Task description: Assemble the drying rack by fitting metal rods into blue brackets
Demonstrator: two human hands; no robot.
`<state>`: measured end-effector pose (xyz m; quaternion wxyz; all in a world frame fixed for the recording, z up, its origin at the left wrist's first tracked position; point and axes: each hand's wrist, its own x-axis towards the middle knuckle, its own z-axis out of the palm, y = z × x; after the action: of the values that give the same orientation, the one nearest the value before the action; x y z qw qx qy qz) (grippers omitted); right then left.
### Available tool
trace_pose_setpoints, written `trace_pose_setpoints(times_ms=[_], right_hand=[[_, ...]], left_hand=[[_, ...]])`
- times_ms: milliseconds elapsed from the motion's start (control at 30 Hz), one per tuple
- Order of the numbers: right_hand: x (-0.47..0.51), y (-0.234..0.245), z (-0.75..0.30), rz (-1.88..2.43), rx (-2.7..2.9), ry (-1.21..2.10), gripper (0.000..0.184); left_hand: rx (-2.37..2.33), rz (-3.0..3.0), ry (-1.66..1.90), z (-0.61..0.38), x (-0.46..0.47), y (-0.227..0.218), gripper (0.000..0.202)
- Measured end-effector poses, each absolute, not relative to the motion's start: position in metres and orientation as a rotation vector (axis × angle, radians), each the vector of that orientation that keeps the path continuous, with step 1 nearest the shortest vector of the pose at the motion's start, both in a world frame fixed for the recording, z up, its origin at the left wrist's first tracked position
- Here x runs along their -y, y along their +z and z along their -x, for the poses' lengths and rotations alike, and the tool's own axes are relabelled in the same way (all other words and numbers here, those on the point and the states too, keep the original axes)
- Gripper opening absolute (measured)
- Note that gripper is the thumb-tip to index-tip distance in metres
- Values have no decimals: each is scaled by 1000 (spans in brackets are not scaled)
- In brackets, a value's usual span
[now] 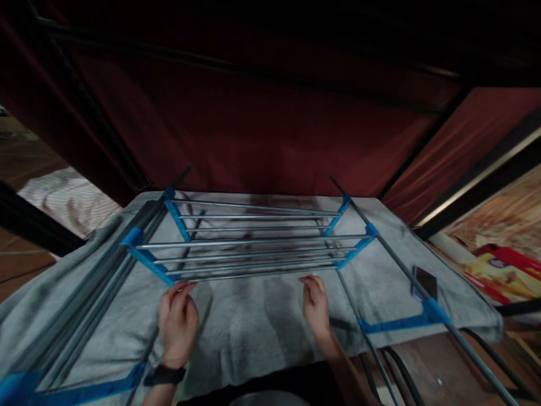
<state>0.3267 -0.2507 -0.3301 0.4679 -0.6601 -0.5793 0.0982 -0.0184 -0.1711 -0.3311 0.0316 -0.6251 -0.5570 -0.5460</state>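
A metal rack with blue plastic joints (pixel 253 242) lies on a grey blanket (pixel 262 327); its thin silver rods run left to right. My left hand (pixel 177 321), with a dark watch at the wrist, reaches to the nearest rod; its fingertips touch it and are loosely curled. My right hand (pixel 316 307) reaches to the same rod near its right end, fingers bent at the tips. Neither hand clearly wraps the rod.
Dark grey poles (pixel 84 304) lie bundled on the blanket's left, and another long pole (pixel 406 270) runs down the right with a blue connector (pixel 435 310). A dark phone (pixel 424 282) lies by it. Dark red fabric (pixel 262 135) hangs behind. Colourful packaging (pixel 502 270) sits far right.
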Motion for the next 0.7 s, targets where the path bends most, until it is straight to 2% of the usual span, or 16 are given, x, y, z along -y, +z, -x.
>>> trace_pose_setpoints(times_ms=[267, 500, 600, 700], right_hand=[[262, -299, -381, 1678, 1207, 146, 29], [266, -307, -387, 1761, 1140, 172, 32], [267, -299, -390, 1738, 1092, 166, 31], [262, -265, -389, 1631, 1079, 93, 27]], left_hand=[[1211, 2325, -1473, -40, 179, -279, 43], [1031, 2403, -1443, -56, 185, -256, 44], [998, 2367, -1598, -76, 185, -215, 41], [1050, 2418, -1736, -108, 173, -151, 32]])
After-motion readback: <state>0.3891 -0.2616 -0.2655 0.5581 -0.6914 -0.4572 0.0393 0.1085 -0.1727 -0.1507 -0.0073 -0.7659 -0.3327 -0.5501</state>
